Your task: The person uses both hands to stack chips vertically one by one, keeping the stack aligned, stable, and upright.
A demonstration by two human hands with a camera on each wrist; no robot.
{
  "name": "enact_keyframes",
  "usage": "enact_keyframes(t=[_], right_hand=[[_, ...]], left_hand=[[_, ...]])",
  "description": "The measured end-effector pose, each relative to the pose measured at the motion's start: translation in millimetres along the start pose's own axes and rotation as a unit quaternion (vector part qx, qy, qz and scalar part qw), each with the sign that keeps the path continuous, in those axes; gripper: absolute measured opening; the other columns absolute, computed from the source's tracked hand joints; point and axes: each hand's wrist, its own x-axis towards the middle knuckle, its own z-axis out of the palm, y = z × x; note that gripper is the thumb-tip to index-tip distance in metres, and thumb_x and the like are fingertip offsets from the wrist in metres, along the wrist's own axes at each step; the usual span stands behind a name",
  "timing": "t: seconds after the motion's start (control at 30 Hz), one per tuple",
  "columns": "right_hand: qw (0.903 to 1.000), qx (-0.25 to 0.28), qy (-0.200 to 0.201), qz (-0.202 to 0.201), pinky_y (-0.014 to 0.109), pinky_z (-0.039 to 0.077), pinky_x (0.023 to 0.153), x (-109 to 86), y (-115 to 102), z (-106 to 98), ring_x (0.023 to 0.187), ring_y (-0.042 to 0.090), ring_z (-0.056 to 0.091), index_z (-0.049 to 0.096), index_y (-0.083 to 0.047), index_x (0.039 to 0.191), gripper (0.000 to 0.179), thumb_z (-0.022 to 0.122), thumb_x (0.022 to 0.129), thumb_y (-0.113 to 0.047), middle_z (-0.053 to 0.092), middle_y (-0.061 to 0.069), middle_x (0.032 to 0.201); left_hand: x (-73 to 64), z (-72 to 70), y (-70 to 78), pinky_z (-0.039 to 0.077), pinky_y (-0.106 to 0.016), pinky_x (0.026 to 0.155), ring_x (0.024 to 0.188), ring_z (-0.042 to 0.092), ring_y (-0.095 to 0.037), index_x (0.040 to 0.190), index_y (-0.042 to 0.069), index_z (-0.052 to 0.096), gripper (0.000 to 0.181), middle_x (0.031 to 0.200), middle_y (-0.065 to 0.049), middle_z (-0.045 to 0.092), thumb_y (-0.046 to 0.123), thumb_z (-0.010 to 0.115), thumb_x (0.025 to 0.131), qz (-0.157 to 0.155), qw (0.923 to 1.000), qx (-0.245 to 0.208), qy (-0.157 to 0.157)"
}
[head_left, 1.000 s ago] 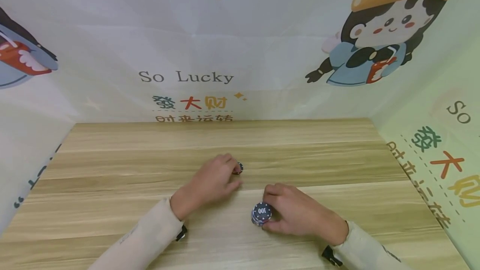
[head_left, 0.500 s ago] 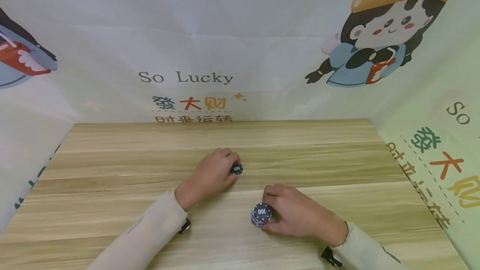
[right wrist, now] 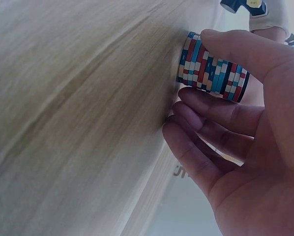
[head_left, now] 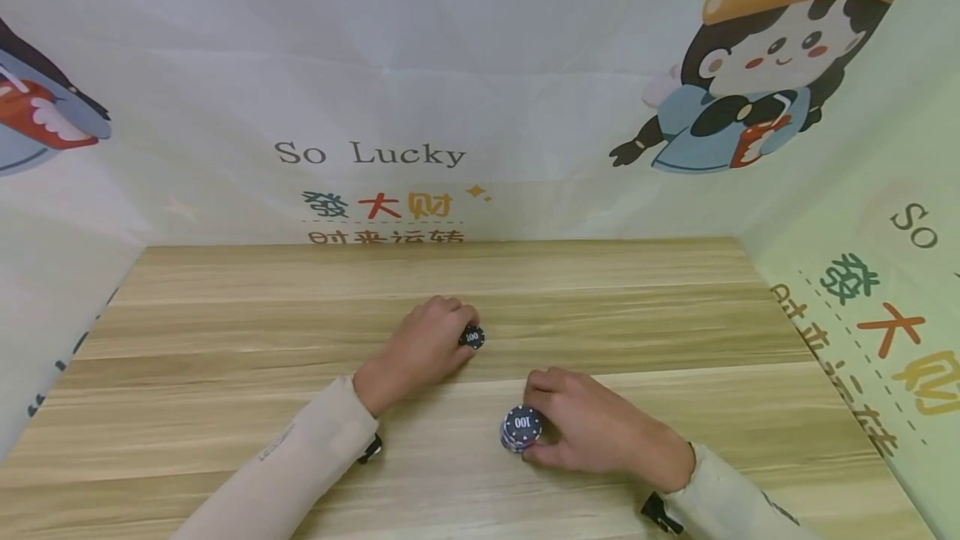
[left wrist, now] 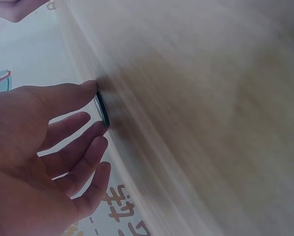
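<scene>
My left hand (head_left: 423, 344) pinches a dark poker chip (head_left: 473, 337) marked 100 by its edges, out toward the middle of the table. In the left wrist view that chip (left wrist: 102, 107) shows edge-on between thumb and a fingertip, close against the wood. Nearer to me and to the right stands a stack of poker chips (head_left: 522, 423), its top one dark and also marked 100. My right hand (head_left: 588, 425) holds the stack from its right side. Seen from the right wrist, the stack (right wrist: 213, 69) has red, blue and white edges, with the thumb on one side and fingers on the other.
The wooden table (head_left: 247, 315) meets a printed cloth backdrop (head_left: 540, 123) at its far edge. More of this cloth rises along the left and right sides. A dark wrist strap piece (head_left: 662, 513) pokes out beneath the right sleeve.
My left hand has shifted slightly forward, and its fingers have moved to the chip's edges, uncovering the chip's face. My right hand stays at the stack.
</scene>
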Motion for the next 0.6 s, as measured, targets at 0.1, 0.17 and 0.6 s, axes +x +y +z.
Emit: enact_keyframes(t=[0.1,0.17,0.6], right_hand=[[1.0000,-0.002,0.001,-0.002,0.026,0.058,0.086,-0.2,0.2,0.0,0.089,0.004,0.058,0.077,-0.011,0.102,0.033,0.091,0.088,-0.037,0.066,-0.007,0.103],[1.0000,-0.004,0.001,-0.001,0.026,0.058,0.086,-0.2,0.3,-0.1,0.090,0.004,0.059,0.077,-0.011,0.103,0.033,0.091,0.088,-0.037,0.066,-0.007,0.103],[1.0000,-0.009,-0.001,0.004,0.027,0.058,0.086,0.0,0.2,-0.1,0.090,0.005,0.058,0.076,-0.011,0.103,0.034,0.091,0.089,-0.037,0.064,-0.007,0.103]], left_hand=[[-0.2,0.1,0.1,0.060,-0.049,0.088,0.099,0.069,-0.032,0.113,-0.001,0.076,0.027,0.104,-0.013,0.074,0.016,0.088,0.095,0.001,1.0000,0.001,0.002],[-0.3,0.1,0.1,0.060,-0.049,0.088,0.098,0.069,-0.032,0.112,-0.001,0.076,0.027,0.102,-0.013,0.074,0.016,0.088,0.095,0.003,1.0000,0.003,0.003],[0.8,2.1,-0.3,0.058,-0.045,0.078,0.085,0.064,-0.028,0.098,-0.002,0.074,0.021,0.088,-0.009,0.067,0.011,0.086,0.087,0.006,1.0000,0.007,0.003]])
